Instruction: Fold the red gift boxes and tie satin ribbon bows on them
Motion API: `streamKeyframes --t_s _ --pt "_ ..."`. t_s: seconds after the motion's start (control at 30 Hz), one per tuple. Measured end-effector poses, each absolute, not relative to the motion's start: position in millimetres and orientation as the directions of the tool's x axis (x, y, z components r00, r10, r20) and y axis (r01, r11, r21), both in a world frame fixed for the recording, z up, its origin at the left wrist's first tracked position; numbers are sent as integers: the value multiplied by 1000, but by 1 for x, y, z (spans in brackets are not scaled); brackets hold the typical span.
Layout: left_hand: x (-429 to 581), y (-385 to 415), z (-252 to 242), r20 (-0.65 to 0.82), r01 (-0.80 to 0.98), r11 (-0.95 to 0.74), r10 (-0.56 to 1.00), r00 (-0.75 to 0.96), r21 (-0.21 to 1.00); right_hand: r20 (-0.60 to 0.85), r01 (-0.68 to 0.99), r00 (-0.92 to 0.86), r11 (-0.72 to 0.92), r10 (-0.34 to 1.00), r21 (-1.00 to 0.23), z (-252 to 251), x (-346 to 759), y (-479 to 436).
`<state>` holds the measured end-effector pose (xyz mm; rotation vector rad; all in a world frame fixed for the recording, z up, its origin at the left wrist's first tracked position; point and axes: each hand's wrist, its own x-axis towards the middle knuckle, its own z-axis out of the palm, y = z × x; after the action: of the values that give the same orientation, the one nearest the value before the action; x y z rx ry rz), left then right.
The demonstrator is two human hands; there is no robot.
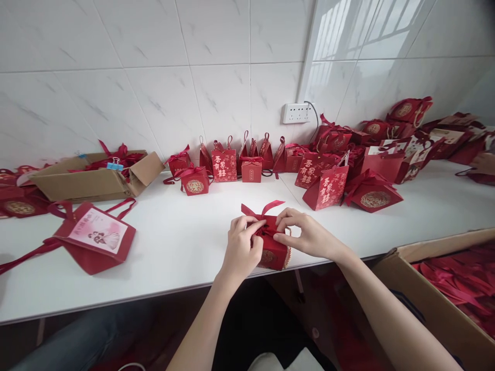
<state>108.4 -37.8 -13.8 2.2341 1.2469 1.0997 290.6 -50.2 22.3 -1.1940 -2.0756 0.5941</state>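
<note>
As you look down in the head view, the red box (271, 259) sits near the table's front edge, just in front of you, its medallion side facing you and a twisted cord (288, 252) hanging at its three o'clock. You seem to be partway through tying the ribbon (274, 205) across its top. Your left hand (243, 245) comes in from seven o'clock, fingers curled, the index laid over the knot; whether it pinches a strand, you cannot tell. Your right hand (305, 232) comes in from four o'clock, thumb and forefinger bent towards each other at the ribbon; a strand between them cannot be made out either. The next move probably calls for holding the middle firm while drawing the loops even, without crushing the lid.

Around the box, the white table (174, 257) carries a photo bag (98, 239) at nine o'clock, an open tray (83, 185) at ten, a row of small boxes (251, 170) near twelve and a crowded pile (359, 154) towards two. Another person's hand (484, 164) shows between two and three. A ribbon-filled carton (402, 291) stands near four. Behind, a socket (297, 114) is fixed to the glossy tiled wall (216, 36).
</note>
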Motion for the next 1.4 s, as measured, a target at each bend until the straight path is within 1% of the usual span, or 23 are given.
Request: streamKeyframes --t_s 0.1,0.17,0.27,0.33,0.4,0.47,0.53,0.6,0.67,0.73,0.83,0.9,1.0,1.1,1.17,1.27,1.33,1.4 --pt "109 -38 -14 454 558 -547 835 311 623 333 541 -417 525 846 -657 25 293 -51" --pt "108 -38 -14 455 557 -546 835 308 626 350 530 -410 532 842 -660 25 292 -51" --pt "108 -38 -15 457 552 -546 836 304 630 380 552 -336 508 861 -661 21 287 -51" --pt "108 -38 -15 455 554 -544 837 303 631 429 614 -258 490 866 -619 15 281 -50" --pt "108 -38 -15 451 560 -540 840 303 629 520 714 -201 487 830 -502 9 275 -48" --pt "108 -38 -14 448 565 -535 842 300 628 628 827 -199 472 753 -304 6 269 -46" --pt "108 -39 -14 448 566 -531 844 294 630 698 901 -252 425 671 -84 5 265 -45" --pt "108 -39 -13 445 566 -526 847 289 634 712 923 -317 378 627 78 7 263 -45" --pt "109 -39 -13 442 565 -524 849 289 637 691 925 -352 348 631 154 10 262 -47" --pt "109 -39 -13 448 564 -529 846 289 634 662 940 -332 293 672 173 12 261 -49" --pt "109 -39 -14 462 562 -539 839 288 628 583 963 -269 214 767 163 15 260 -53" --pt "109 -40 -14 459 559 -537 840 289 632 525 972 -236 190 818 141 16 259 -56" --pt "109 -40 -14 442 550 -529 847 296 646 508 981 -195 175 839 87 17 261 -60" --pt "108 -39 -14 435 546 -526 850 299 652 489 974 -194 225 850 -4 17 266 -64" --pt "108 -39 -13 435 546 -526 850 299 652 427 956 -199 270 882 -111 19 272 -68" --pt "107 -38 -11 423 536 -517 855 299 667 298 879 -177 287 938 -380 24 282 -71" --pt "106 -37 -10 415 513 -512 859 300 689 232 806 -124 234 965 -544 26 285 -71" --pt "104 -37 -9 421 472 -517 856 299 715 191 759 -56 166 980 -630 25 285 -70"
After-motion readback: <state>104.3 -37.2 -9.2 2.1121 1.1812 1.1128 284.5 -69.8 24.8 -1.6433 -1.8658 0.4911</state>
